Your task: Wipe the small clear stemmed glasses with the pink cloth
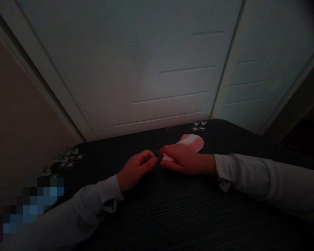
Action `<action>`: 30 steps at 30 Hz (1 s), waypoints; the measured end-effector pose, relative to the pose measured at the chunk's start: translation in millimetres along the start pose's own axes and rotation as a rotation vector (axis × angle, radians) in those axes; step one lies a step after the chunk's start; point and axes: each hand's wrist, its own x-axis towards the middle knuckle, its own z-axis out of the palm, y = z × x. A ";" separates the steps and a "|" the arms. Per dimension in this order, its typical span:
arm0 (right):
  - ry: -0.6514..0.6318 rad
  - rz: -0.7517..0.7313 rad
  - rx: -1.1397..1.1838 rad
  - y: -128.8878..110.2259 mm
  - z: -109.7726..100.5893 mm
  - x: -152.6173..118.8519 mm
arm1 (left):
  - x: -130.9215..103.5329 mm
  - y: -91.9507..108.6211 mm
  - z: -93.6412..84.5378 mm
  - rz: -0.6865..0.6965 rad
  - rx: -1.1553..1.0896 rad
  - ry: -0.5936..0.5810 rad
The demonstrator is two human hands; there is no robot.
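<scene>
Pink-and-white cloth (193, 142) on dark tabletop (185, 205), near end bunched in R hand (187, 158) w/ fingers closed round it, rest poking out behind. L hand (136, 169) just beside, w/ fingers curled, thumb & index narrowly parted; can't tell if holding anything. Two clear stemmed glasses (203, 122) nr back edge, beyond cloth. More glasses (68, 157) clustered at tabletop's L end. Behind: pale panel (172, 82) w/ grooved hearts.
</scene>
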 end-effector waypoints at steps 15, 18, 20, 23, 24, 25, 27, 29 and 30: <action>-0.088 0.040 0.071 1.6 0.8 3.4 | -5.4 4.4 2.8 0.089 0.359 -0.072; -0.099 0.076 0.107 1.2 0.2 3.5 | -8.1 2.1 5.9 0.167 0.484 -0.052; -0.103 0.091 0.135 0.5 -0.7 3.8 | -10.1 0.2 7.5 0.230 0.580 -0.035; -0.106 0.105 0.182 -0.6 -1.8 5.3 | -12.4 -1.8 9.2 0.316 0.723 -0.007; -0.106 0.115 0.199 -0.7 -1.9 6.0 | -12.9 -1.8 9.7 0.345 0.771 0.004; -0.104 0.128 0.217 -0.5 -1.8 6.8 | -13.3 -1.6 10.2 0.373 0.819 0.015; -0.093 0.160 0.256 0.9 -1.2 8.2 | -13.6 -0.4 11.0 0.419 0.912 0.033; -0.081 0.171 0.289 3.7 -0.5 8.6 | -13.6 1.1 11.7 0.444 0.985 0.043; -0.071 0.162 0.296 5.5 -0.3 8.3 | -13.4 1.6 11.9 0.447 1.005 0.048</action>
